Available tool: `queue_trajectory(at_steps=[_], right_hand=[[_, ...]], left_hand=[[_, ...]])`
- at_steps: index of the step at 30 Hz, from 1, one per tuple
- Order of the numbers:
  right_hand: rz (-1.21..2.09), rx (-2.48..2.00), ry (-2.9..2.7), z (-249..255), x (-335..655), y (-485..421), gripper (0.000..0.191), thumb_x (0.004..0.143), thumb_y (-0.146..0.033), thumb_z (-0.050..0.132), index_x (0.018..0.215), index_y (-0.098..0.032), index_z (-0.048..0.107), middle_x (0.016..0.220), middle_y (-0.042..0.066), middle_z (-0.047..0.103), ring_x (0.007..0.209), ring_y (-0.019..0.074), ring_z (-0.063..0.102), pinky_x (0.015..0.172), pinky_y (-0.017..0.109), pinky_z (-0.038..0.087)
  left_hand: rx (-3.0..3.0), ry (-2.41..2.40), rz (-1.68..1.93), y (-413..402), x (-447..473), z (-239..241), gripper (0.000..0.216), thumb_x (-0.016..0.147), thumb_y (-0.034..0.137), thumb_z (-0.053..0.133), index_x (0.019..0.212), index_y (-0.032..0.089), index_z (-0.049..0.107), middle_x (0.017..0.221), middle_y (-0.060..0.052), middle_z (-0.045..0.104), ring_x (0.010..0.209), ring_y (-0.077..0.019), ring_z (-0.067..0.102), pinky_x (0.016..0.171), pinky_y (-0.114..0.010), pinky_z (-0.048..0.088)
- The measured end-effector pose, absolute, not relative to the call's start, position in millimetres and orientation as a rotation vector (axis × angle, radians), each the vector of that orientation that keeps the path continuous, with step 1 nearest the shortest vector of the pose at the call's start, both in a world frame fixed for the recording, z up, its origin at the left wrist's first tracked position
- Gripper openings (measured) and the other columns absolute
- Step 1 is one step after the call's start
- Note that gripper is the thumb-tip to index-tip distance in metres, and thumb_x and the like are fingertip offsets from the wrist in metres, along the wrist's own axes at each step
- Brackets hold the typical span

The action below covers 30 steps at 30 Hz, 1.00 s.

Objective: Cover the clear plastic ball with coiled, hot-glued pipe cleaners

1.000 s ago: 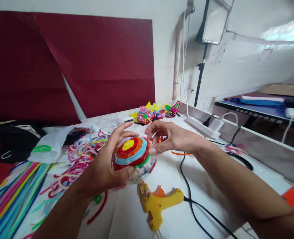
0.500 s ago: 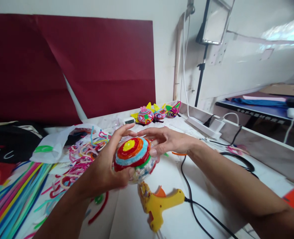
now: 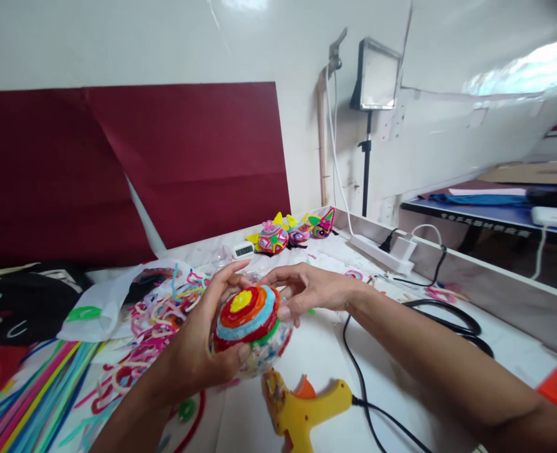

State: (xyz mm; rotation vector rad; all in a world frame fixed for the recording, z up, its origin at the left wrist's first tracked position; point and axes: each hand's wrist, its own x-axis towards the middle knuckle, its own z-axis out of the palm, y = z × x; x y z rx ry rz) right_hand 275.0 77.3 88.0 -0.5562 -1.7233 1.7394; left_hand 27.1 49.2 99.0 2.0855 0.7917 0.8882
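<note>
My left hand (image 3: 197, 340) is wrapped round the left side of a clear plastic ball (image 3: 248, 318), its thumb along the near side. Rings of fuzzy pipe cleaner in yellow, red, orange, light blue and green coil over the ball's upper part; its lower right shows clear plastic with colourful specks. My right hand (image 3: 309, 289) grips the ball's far right edge, thumb on the rings and the other fingers curled behind, partly hidden. Just below the ball, a yellow hot glue gun (image 3: 306, 409) lies on a white sheet (image 3: 245, 421), apart from both hands.
Loose pipe-cleaner pieces (image 3: 150, 321) and long straight pipe cleaners (image 3: 37, 396) cover the left. Finished colourful figures (image 3: 273, 238) and a small digital timer (image 3: 243, 251) stand at the back. A power strip (image 3: 377, 251) lies along the right edge; the black glue-gun cord (image 3: 360, 358) runs rightward.
The view has tilted upward, so everything sits lower in the picture. Both hands keep hold of the ball, with the right fingers shifted slightly on its edge.
</note>
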Motion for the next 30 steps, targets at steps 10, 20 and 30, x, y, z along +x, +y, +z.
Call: queue_trajectory(at_steps=[10, 20, 30], right_hand=[[1.807, -0.549, -1.661, 87.3, 269.4, 76.5, 0.069, 0.05, -0.021, 0.099, 0.106, -0.018, 0.058, 0.095, -0.002, 0.065, 0.07, 0.0095, 0.062, 0.053, 0.018, 0.055], [1.691, -0.503, -1.585, 81.9, 263.0, 76.1, 0.066, 0.053, -0.028, 0.097, 0.106, -0.018, 0.059, 0.091, -0.001, 0.067, 0.074, 0.0123, 0.063, 0.059, 0.02, 0.05], [1.572, -0.518, -1.513, 82.1, 258.8, 75.4, 0.066, 0.052, -0.036, 0.097, 0.102, -0.018, 0.059, 0.089, 0.0, 0.068, 0.075, 0.0146, 0.063, 0.066, 0.027, 0.052]], left_hand=[[2.116, 0.725, 0.876, 53.0, 21.3, 93.3, 0.098, 0.079, 0.057, 0.076, 0.157, 0.032, 0.023, 0.147, -0.013, 0.046, 0.14, -0.0371, 0.049, 0.118, -0.048, 0.04], [2.078, 0.665, 0.962, 55.9, 22.1, 95.2, 0.095, 0.081, 0.058, 0.077, 0.157, 0.037, 0.024, 0.147, -0.011, 0.048, 0.142, -0.0372, 0.048, 0.117, -0.049, 0.042], [1.919, 0.892, 1.111, 47.9, 26.7, 97.5, 0.104, 0.075, 0.058, 0.081, 0.159, 0.036, 0.024, 0.154, -0.013, 0.048, 0.142, -0.0375, 0.05, 0.112, -0.045, 0.048]])
